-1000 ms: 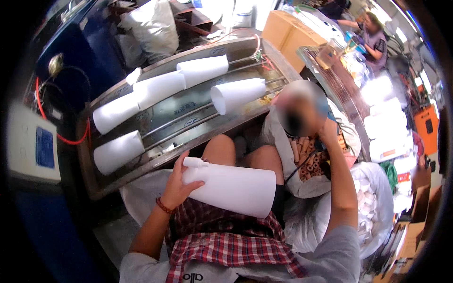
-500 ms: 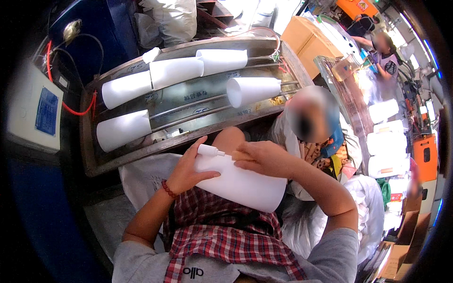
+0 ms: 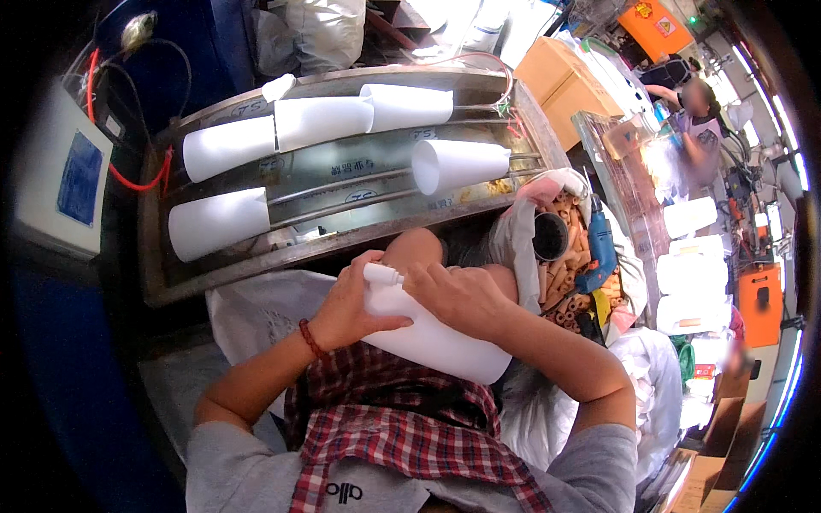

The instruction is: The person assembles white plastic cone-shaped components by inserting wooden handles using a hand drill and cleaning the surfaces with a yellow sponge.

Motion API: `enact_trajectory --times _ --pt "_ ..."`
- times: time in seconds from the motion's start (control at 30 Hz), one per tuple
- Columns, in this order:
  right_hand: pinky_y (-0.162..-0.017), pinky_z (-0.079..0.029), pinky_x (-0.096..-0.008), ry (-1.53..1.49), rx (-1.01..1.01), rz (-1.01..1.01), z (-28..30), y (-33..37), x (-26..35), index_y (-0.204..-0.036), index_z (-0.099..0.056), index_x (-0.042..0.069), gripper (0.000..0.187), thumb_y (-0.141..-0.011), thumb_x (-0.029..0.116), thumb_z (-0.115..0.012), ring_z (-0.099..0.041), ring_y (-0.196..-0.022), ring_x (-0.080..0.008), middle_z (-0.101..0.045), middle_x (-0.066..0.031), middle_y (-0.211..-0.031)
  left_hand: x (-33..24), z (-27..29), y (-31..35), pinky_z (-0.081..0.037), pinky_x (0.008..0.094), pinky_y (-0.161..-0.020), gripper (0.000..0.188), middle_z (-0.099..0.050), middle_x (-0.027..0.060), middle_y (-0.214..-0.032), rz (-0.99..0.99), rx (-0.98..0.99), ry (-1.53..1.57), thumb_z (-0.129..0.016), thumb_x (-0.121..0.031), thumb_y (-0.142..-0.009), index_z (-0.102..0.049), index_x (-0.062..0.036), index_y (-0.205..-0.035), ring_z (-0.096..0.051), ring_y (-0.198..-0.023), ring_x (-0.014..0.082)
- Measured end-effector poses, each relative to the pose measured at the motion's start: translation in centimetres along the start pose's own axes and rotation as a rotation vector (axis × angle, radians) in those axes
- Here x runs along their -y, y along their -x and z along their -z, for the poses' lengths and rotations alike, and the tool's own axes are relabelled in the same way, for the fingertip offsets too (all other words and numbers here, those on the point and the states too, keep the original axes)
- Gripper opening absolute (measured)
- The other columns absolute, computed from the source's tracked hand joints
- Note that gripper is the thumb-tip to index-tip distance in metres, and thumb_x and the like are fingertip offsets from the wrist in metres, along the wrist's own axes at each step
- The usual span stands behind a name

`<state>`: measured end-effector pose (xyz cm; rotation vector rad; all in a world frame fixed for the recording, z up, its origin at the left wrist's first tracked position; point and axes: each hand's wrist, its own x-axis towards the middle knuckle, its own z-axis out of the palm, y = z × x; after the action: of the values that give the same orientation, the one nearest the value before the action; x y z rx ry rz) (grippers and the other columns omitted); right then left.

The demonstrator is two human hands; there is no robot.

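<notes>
A large, smooth white tapered plastic piece (image 3: pixel 440 342) lies slanted across my lap, its wide end toward the lower right. My left hand (image 3: pixel 352 299) is closed around its upper left end, the thumb lying on its surface. A small white stepped nozzle-like part (image 3: pixel 382 274) shows between the fingers of that hand. My right hand (image 3: pixel 453 295) is curled over the white piece, fingertips close together at the tip of the small part. What those fingertips hold is hidden.
Several similar white tapered pieces (image 3: pixel 323 122) sit on metal rods in a framed trough (image 3: pixel 197 282) ahead. To the right, a sack (image 3: pixel 513 256) holds tan tubes (image 3: pixel 560 282), a blue power drill (image 3: pixel 599 244) and a dark cup (image 3: pixel 550 235). A co-worker (image 3: pixel 701 120) is at the far right.
My right hand has moved left, closer to my left hand and the small white part. The tan piece glimpsed in its fingers earlier is out of sight.
</notes>
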<state>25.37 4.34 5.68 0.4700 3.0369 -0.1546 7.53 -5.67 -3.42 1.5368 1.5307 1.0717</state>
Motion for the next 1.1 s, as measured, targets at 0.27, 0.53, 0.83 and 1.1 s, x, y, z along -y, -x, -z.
enact_trajectory --times 0.27,0.53,0.83,1.1 --pt "-0.063 -0.05 -0.0397 -1.015 0.14 -0.221 -0.7 -0.5 0.0 -0.102 -0.059 0.001 0.028 -0.09 0.026 -0.056 -0.065 -0.075 -0.0327 -0.065 -0.0168 -0.078 -1.0 -0.4 1.3 -0.037 0.0445 -0.098 0.103 -0.047 0.0188 -0.12 -0.129 -0.016 -0.176 -0.086 -0.04 -0.058 -0.026 -0.0004 -0.132 -0.046 -0.112 0.038" --pt "-0.055 -0.05 -0.041 -0.285 0.1 -0.158 0.2 0.1 1.2 -0.095 -0.061 0.003 0.028 -0.091 0.03 -0.053 -0.065 -0.07 -0.0287 -0.064 -0.0128 -0.076 -1.6 -0.2 0.4 -0.036 0.0453 -0.099 0.106 -0.048 0.019 -0.12 -0.148 0.061 -0.201 -0.087 -0.04 -0.056 -0.025 0.0014 -0.132 -0.045 -0.113 0.0387" --pt "-0.064 -0.048 -0.0467 -0.799 0.039 -0.051 -1.9 -0.5 0.2 -0.097 -0.06 0.003 0.034 -0.094 0.035 -0.047 -0.061 -0.073 -0.0399 -0.061 -0.0222 -0.081 -1.4 -0.4 1.2 -0.035 0.0417 -0.101 0.107 -0.046 0.0161 -0.126 -0.16 0.043 -0.19 -0.087 -0.037 -0.056 -0.024 0.0015 -0.134 -0.045 -0.118 0.0331" --pt "-0.066 -0.05 -0.0441 -0.495 -0.144 -0.269 -0.7 1.3 1.5 -0.093 -0.06 0.003 0.03 -0.09 0.032 -0.051 -0.062 -0.079 -0.0353 -0.062 -0.0191 -0.088 -5.3 2.7 -2.4 -0.048 0.0389 -0.076 0.05 -0.063 0.0138 -0.096 -0.36 0.153 -0.353 -0.08 -0.019 -0.065 -0.058 -0.0041 -0.108 -0.061 -0.087 0.0323"
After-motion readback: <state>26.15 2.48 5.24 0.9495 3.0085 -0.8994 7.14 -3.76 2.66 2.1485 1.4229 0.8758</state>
